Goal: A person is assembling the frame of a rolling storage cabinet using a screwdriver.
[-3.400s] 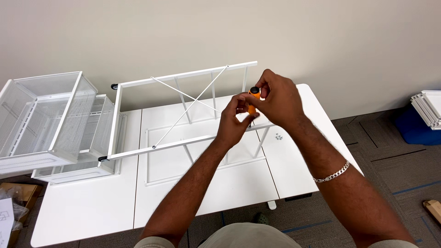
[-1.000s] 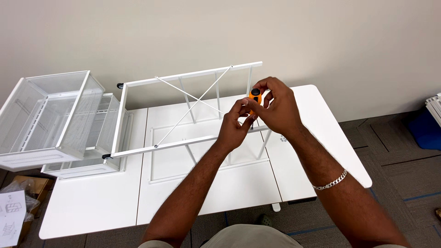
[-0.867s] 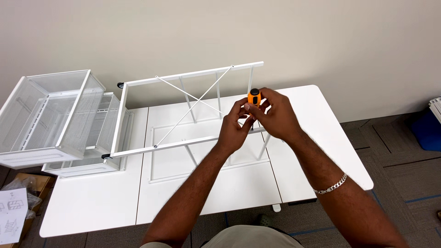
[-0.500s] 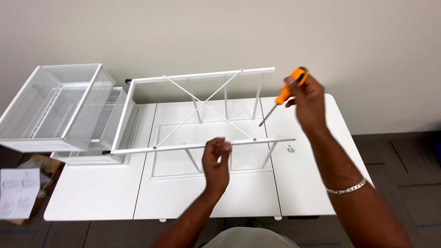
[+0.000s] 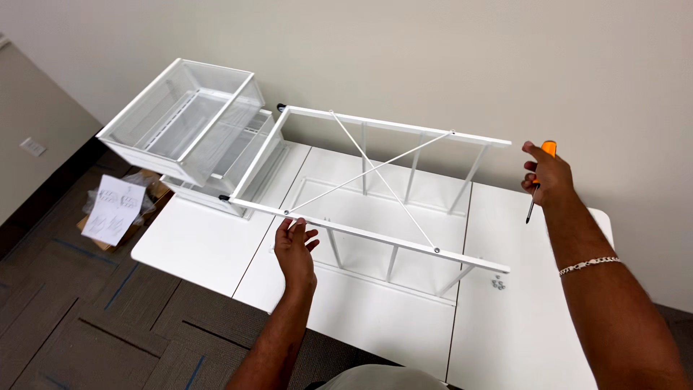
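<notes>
Screwdriver (image 5: 540, 180) sits gripped in the right hand (image 5: 550, 175), upper right; left hand (image 5: 293, 245), fingers loosely spread, touches the white frame (image 5: 375, 235). Likely between fastenings; next calls for a screw (image 5: 498, 282).

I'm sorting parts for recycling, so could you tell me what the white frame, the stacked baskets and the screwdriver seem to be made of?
White frame: probably painted or powder-coated metal, judging by its thin straight rails, crossed rods and even matte white. Stacked baskets: likely fine metal mesh with solid white rims, as you can see through the walls. Screwdriver: dark, apparently steel shaft with an orange handle, probably plastic.
</notes>
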